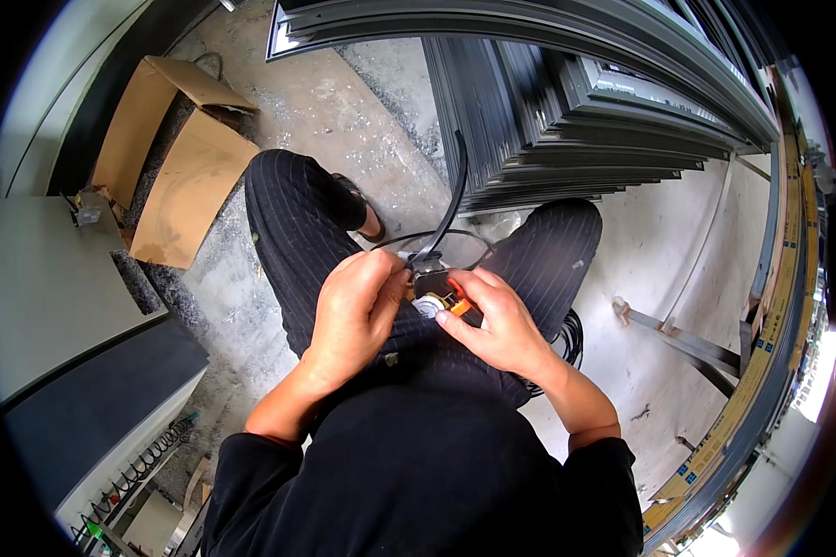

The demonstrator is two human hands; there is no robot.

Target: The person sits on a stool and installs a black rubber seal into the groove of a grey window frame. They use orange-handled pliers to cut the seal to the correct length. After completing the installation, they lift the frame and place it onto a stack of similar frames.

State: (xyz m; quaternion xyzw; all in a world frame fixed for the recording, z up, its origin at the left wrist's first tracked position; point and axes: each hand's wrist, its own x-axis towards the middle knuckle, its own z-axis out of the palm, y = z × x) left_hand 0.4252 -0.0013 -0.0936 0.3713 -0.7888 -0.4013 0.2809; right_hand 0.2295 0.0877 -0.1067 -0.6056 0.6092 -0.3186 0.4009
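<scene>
Between my knees, my right hand [500, 320] grips a small dark hand-held device with orange parts [461, 306] and a round silver disc on its near side. My left hand [358, 302] is closed, its thumb and fingertips pressed together at the device's left edge. Whatever those fingertips pinch is hidden. From the far end of the device a narrow black strip [457, 186] rises and curves away from me, its far tip standing in front of the stacked frames. A thin black loop bends behind both hands.
Dark metal frames [502, 121] are stacked ahead and to the right. An open cardboard box [195, 176] lies on the floor at left, near a grey-topped cabinet [65, 288]. By my right thigh sits a black coil [571, 339]. A metal stand [678, 339] is farther right.
</scene>
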